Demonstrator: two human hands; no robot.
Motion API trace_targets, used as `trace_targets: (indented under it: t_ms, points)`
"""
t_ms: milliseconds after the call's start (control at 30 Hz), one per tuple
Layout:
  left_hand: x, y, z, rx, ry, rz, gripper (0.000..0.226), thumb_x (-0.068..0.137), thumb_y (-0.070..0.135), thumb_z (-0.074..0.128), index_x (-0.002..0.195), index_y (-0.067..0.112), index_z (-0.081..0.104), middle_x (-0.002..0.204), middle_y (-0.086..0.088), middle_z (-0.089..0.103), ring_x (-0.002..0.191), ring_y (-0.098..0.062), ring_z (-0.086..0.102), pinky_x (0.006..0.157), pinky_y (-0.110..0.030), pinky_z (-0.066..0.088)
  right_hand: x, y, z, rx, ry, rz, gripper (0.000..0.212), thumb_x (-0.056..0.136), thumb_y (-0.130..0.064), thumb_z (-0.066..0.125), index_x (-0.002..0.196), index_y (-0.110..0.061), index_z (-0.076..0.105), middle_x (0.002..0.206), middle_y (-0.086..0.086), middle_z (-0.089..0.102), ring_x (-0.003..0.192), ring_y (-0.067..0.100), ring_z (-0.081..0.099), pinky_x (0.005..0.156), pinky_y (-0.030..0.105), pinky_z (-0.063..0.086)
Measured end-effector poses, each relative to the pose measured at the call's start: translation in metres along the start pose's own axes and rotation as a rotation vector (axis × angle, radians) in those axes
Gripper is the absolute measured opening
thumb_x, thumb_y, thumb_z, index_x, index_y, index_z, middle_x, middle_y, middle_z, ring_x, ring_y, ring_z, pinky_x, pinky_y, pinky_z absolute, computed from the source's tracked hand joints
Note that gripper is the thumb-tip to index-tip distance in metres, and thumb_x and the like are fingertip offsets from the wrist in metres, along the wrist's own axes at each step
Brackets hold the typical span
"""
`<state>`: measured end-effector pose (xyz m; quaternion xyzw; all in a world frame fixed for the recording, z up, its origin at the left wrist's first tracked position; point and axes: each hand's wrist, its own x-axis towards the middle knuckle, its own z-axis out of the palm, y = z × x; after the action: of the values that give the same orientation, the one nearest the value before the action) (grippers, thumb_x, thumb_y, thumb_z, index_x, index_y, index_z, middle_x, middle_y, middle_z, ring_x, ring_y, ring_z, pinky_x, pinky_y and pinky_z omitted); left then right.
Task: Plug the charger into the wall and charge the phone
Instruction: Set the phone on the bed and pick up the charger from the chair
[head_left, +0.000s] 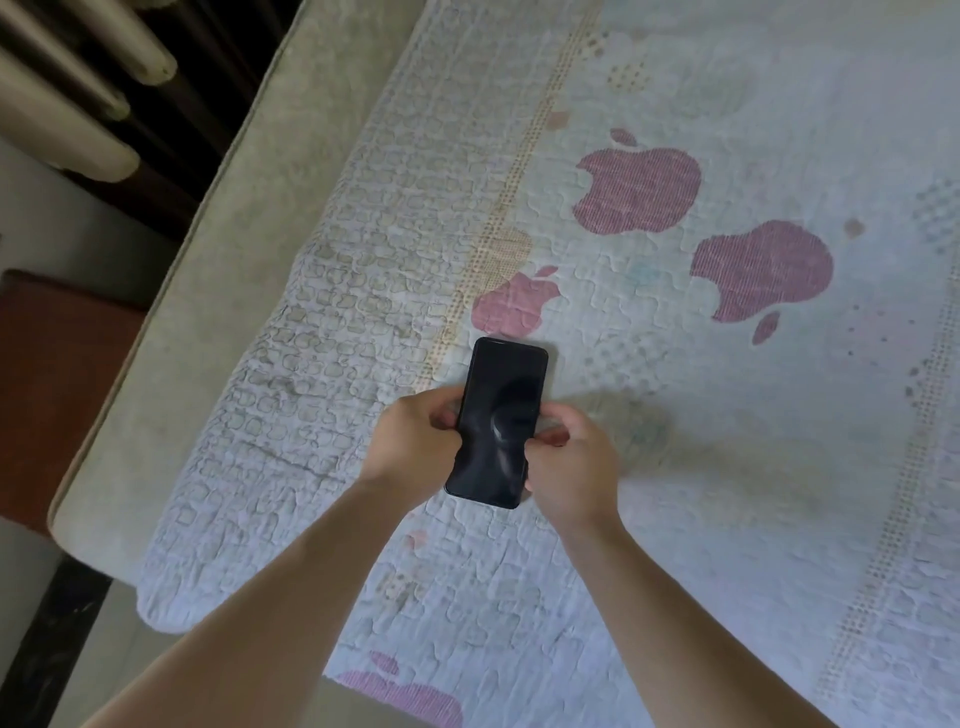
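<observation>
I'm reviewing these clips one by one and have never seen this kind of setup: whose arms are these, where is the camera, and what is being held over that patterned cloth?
There is no machine here. A person wears one wide-angle camera on the head, looking forward and down, so the two bare arms reaching in from below are their own. The left hand and the right hand both grip a black phone by its long edges; its screen is dark. Beneath it lies a pale quilted blanket with pink apple shapes, spread over a beige mattress. At the upper left stands what looks like a radiator. No charger, cable or wall socket shows in this picture.
</observation>
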<state>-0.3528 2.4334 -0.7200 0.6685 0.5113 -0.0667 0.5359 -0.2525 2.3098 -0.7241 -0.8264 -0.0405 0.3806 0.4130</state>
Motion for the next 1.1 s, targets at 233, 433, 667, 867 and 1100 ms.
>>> trace_targets:
  t_ms: [233,433,667,867,1100]
  points:
    - [0.004,-0.001,-0.002,0.053,-0.045,0.004,0.063,0.075,-0.003,0.043,0.098,0.048,0.072,0.079,-0.005,0.068,0.073,-0.022,0.065,0.061,-0.03,0.053,-0.004,-0.003,0.002,-0.011,0.036,0.02,0.025,0.081,-0.002,0.058,0.084,-0.025,0.067,0.076,0.005,0.071,0.075,0.031,0.067,0.068,0.047,0.058]
    - [0.001,-0.001,-0.003,0.073,-0.07,0.026,0.064,0.079,0.0,0.047,0.099,0.057,0.066,0.083,0.007,0.07,0.078,-0.017,0.068,0.063,-0.032,0.058,-0.006,-0.007,-0.002,-0.044,0.008,0.049,0.028,0.082,-0.006,0.061,0.08,-0.035,0.062,0.075,-0.003,0.07,0.075,0.025,0.07,0.068,0.045,0.061]
    - [-0.028,-0.003,-0.018,-0.01,0.091,0.032,0.049,0.091,0.018,0.063,0.137,0.034,0.055,0.113,0.02,0.059,0.101,0.002,0.059,0.05,-0.011,0.048,-0.02,-0.022,-0.024,-0.094,-0.026,0.033,0.032,0.085,-0.015,0.062,0.089,-0.045,0.053,0.084,-0.01,0.065,0.075,0.012,0.066,0.065,0.037,0.061]
    - [-0.069,0.033,-0.036,0.087,0.129,0.085,0.046,0.095,0.04,0.058,0.14,0.034,0.052,0.136,0.012,0.056,0.101,0.008,0.055,0.066,-0.008,0.04,-0.048,-0.049,-0.047,-0.319,-0.149,-0.071,0.025,0.091,-0.035,0.061,0.116,-0.032,0.057,0.108,-0.009,0.06,0.082,0.003,0.059,0.054,0.018,0.039]
    - [-0.156,0.083,-0.059,0.495,0.2,0.194,0.063,0.098,0.054,0.044,0.152,0.023,0.037,0.158,-0.001,0.038,0.141,-0.023,0.04,0.109,-0.041,0.044,-0.099,-0.106,-0.086,-0.724,-0.192,-0.43,0.052,0.094,-0.042,0.058,0.14,-0.018,0.05,0.128,0.007,0.058,0.11,0.023,0.059,0.079,0.028,0.045]
